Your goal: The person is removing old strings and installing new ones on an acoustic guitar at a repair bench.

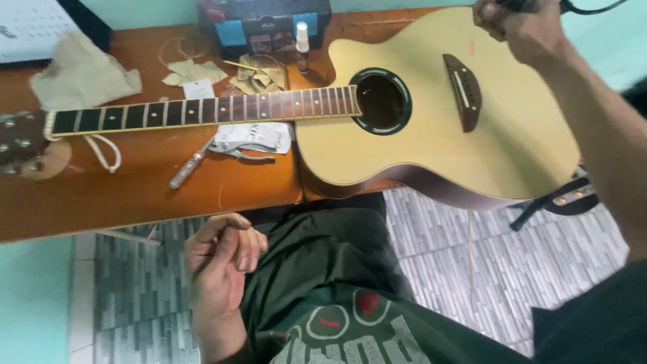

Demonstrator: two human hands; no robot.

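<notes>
dark green cloth covers the person's lap at the near edge. left hand (pixel 222 259) rests palm-up just above the lap, fingers curled loosely inward, grip holding nothing. grey tiled floor (pixel 485 269) shows beneath. wooden table (pixel 135 195) carries a stringless acoustic guitar (pixel 431 128) lying face up, its pale body overhanging the table's edge and its dark fretboard (pixel 202 111) running left to the headstock (pixel 23 141). just beside the neck lie a small metal tool (pixel 192 164), a white paper packet (pixel 259 138) and a white cord (pixel 104 152). farther back: beige cloth (pixel 81 74), paper scraps (pixel 195 71), a small bottle (pixel 302 44), a blue-black box (pixel 266 27). right hand (pixel 515 27), at the guitar's far edge, grip pressed together around a dark object, partly out of view.
</notes>
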